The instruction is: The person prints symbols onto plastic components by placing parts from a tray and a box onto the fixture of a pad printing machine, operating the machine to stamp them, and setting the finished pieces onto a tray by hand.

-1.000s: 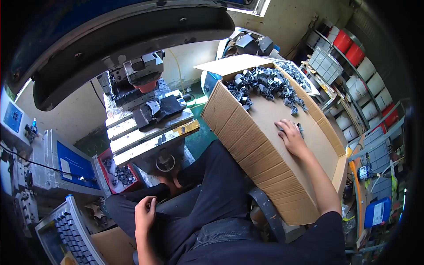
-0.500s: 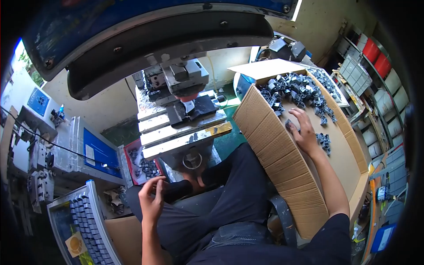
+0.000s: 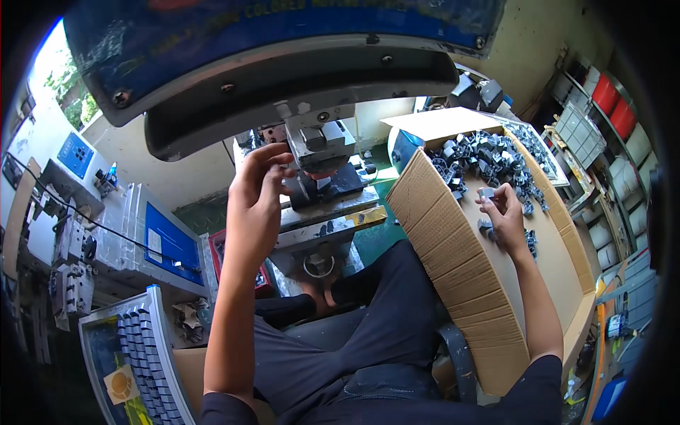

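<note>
My left hand (image 3: 258,202) is raised in front of the machine's worktable, its fingers curled but apart, with nothing seen in them. Between thumb and fingers of my right hand (image 3: 506,216) is a small grey part (image 3: 486,193), held above the cardboard box (image 3: 453,262). A pile of dark small parts (image 3: 485,159) fills the far end of the box, and a few more lie close to my right hand. Behind my left hand, a dark fixture (image 3: 340,183) sits on the worktable (image 3: 333,225) under the machine's pad head (image 3: 319,145); the hand partly covers it.
The machine's blue hood (image 3: 283,35) hangs low overhead. At the lower left stands a tray with rows of grey parts (image 3: 145,361). A blue-panelled cabinet (image 3: 170,241) is on the left, and a red bin is partly hidden behind my left forearm. Shelves hold red buckets (image 3: 605,95) at right.
My left hand has risen from near my lap to the worktable. My right hand has lifted a small part from the box. The camera view has shifted left and upward.
</note>
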`<state>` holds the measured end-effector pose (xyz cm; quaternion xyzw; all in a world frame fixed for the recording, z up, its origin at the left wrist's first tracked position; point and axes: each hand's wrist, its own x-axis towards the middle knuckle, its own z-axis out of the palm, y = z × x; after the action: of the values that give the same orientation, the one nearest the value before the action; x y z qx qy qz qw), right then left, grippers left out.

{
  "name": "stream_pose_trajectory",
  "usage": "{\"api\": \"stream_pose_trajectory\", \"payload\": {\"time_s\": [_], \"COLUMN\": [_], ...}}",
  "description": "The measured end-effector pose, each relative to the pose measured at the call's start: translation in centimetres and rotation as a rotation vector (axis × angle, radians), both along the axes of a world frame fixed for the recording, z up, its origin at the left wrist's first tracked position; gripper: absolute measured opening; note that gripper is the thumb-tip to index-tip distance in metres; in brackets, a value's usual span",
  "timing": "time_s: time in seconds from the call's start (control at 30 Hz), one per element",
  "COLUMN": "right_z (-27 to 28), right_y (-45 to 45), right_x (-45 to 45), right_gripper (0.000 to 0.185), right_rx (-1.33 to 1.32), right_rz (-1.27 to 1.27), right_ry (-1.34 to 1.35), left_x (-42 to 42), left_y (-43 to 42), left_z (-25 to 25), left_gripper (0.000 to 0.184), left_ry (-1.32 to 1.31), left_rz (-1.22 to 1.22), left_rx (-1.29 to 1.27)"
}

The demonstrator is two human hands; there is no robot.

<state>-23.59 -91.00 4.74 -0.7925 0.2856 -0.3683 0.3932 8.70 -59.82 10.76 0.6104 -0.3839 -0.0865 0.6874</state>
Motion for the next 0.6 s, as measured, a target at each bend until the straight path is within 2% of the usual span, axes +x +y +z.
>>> {"api": "stream_pose_trajectory", "payload": {"time_s": [0.03,0.1,0.13,0.17,0.23,0.3,0.37,0.53,0.6], "right_z": [0.7,2.3,3.4,4.2,5.8,6.4,7.3,8.1,7.9], "right_y": [0.3,1.6,2.9,4.1,6.4,8.0,9.8,10.7,10.2], "right_x": [0.6,2.1,3.3,4.4,6.5,9.3,12.2,18.5,19.7], "right_gripper": [0.023,0.026,0.031,0.030,0.025,0.022,0.023,0.021,0.023], "right_rx": [-0.002,-0.006,-0.031,-0.038,0.004,-0.182,-0.232,-0.387,-0.138], "right_rz": [0.022,0.070,0.097,0.135,0.273,0.439,0.532,0.589,0.603], "right_ry": [-0.014,-0.038,-0.044,-0.095,-0.041,-0.069,-0.080,-0.026,-0.023], "left_x": [0.2,1.0,0.9,0.5,-0.6,-1.0,-1.0,-1.5,-1.5], "left_y": [-0.8,-1.3,-1.1,-1.0,-0.7,-0.7,-0.7,-0.6,-0.5], "left_z": [-0.3,-1.3,-1.2,-1.0,-0.8,-0.8,-0.8,-0.5,-0.5], "left_gripper": [0.029,0.029,0.029,0.029,0.026,0.025,0.027,0.038,0.040], "left_ry": [0.022,-0.105,-0.062,-0.020,-0.161,-0.281,-0.439,-0.485,-0.530], "left_rz": [0.001,0.117,0.102,0.085,0.114,0.150,0.169,0.180,0.178], "left_rx": [-0.039,0.081,0.096,0.113,0.180,0.285,0.316,0.340,0.341]}}
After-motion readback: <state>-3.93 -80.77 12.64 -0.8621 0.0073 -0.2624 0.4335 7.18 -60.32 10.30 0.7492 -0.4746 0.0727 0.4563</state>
